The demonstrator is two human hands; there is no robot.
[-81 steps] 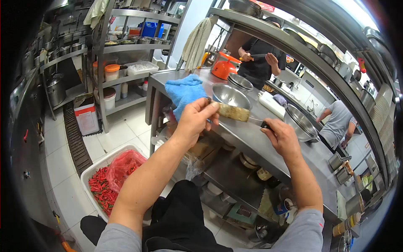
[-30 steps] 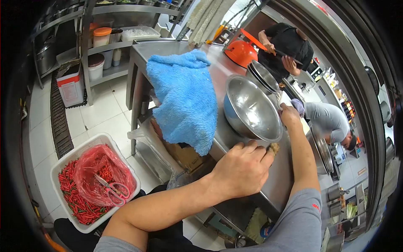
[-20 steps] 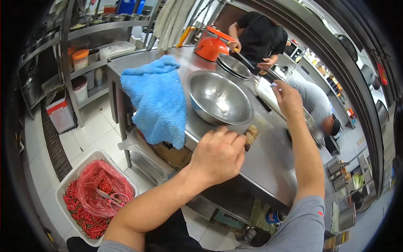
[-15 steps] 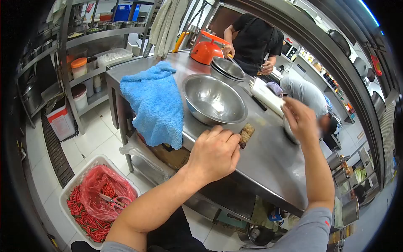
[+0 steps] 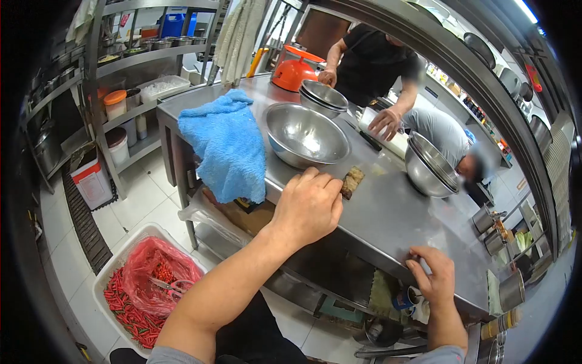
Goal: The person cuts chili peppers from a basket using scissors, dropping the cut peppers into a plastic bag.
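My left hand rests at the front edge of the steel table, its fingers curled in; what they hold, if anything, is hidden. Just right of its knuckles lies a flat brown, crusty-looking piece, whose kind I cannot tell. Behind that hand stands a wide metal bowl with nothing visible inside. My right hand is low at the table's edge on the right, thumb and forefinger apart, nothing visible between them. Beyond it sits a stack of metal bowls.
A blue towel hangs over the table's left corner. An orange scale and more stacked bowls stand behind. Across the table, a person reaches toward a white container. On the floor, a white basket holds red chillies and scissors.
My right hand has dropped from beside the right-hand bowl stack to the table's front edge. My left hand stays nearly in place. The co-worker's hand has come forward over the white container.
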